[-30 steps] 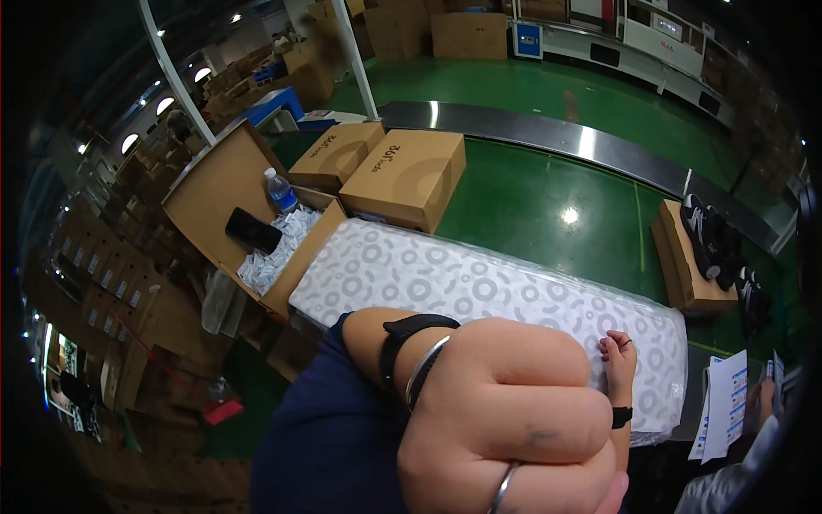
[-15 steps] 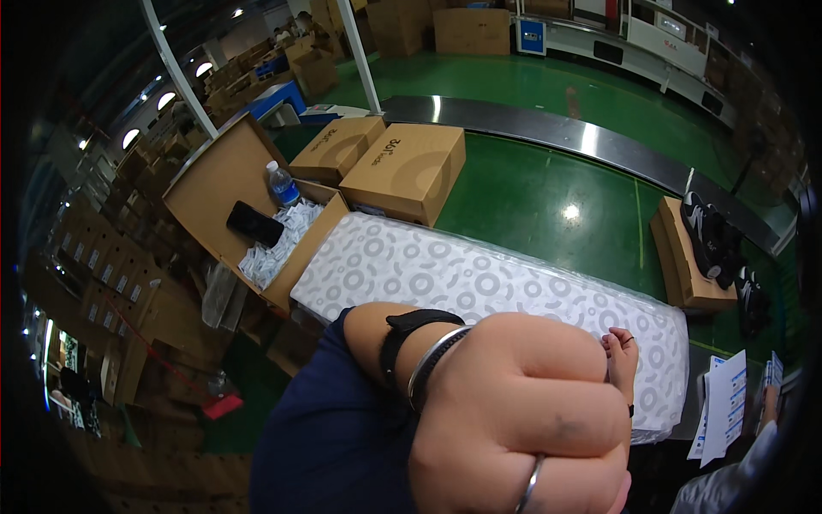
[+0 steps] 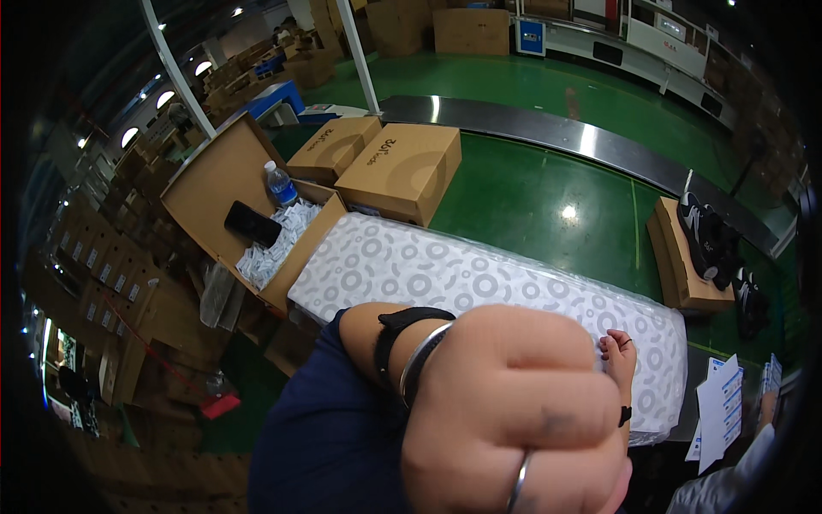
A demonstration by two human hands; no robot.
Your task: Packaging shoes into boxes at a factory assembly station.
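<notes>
My left hand (image 3: pixel 522 403) is raised very close to the view, its back showing and its fingers curled into a fist. It wears a ring, a metal bangle and a black strap; whatever is inside the fist is hidden. Beyond it, my right hand (image 3: pixel 618 349) is over the right part of a stack of white paper sheets (image 3: pixel 462 265) with grey rings, wrapped in clear plastic. Its fingers are loosely bent and slightly apart, and I see nothing in them. The left fist covers part of the right forearm.
An open cardboard box (image 3: pixel 312 248) holds small white packets (image 3: pixel 278 248), a black phone (image 3: pixel 253 224) and a water bottle (image 3: pixel 281 184). Closed brown boxes (image 3: pixel 402 171) stand behind. At right are black shoes (image 3: pixel 704 244) on a box, printed sheets (image 3: pixel 717 411) and another person's sleeve (image 3: pixel 728 475).
My left fist has shifted slightly to the left and stays closed. My right hand has hardly moved. The whole scene has slid a little left.
</notes>
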